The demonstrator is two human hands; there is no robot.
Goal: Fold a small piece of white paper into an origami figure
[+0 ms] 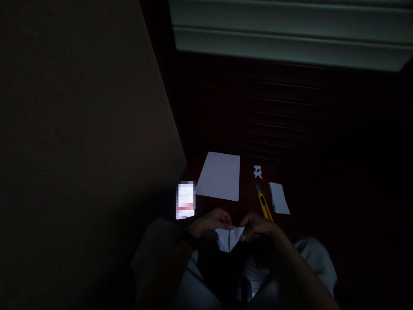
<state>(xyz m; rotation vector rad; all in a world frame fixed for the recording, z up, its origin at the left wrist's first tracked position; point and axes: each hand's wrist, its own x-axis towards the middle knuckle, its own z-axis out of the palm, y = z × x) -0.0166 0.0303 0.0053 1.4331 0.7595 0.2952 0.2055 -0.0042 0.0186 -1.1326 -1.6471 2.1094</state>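
A small white sheet of folded paper (228, 241) is held between both hands, with a crease running down its middle and its lower edge coming to a point. My left hand (217, 219) pinches its upper left edge, fingers closed on it. On the other side, my right hand (256, 226) grips the upper right edge between thumb and fingers. Just beyond the right hand lies a yellow box cutter (264, 205), its blade end pointing away from me.
A large white paper sheet (221, 176) lies on the dark table. Small folded paper pieces (257, 172) sit right of it, with a stack of white paper slips (279, 198) nearer. A lit phone screen (185, 200) glows at left, beside a wall (129, 107). The room is dim.
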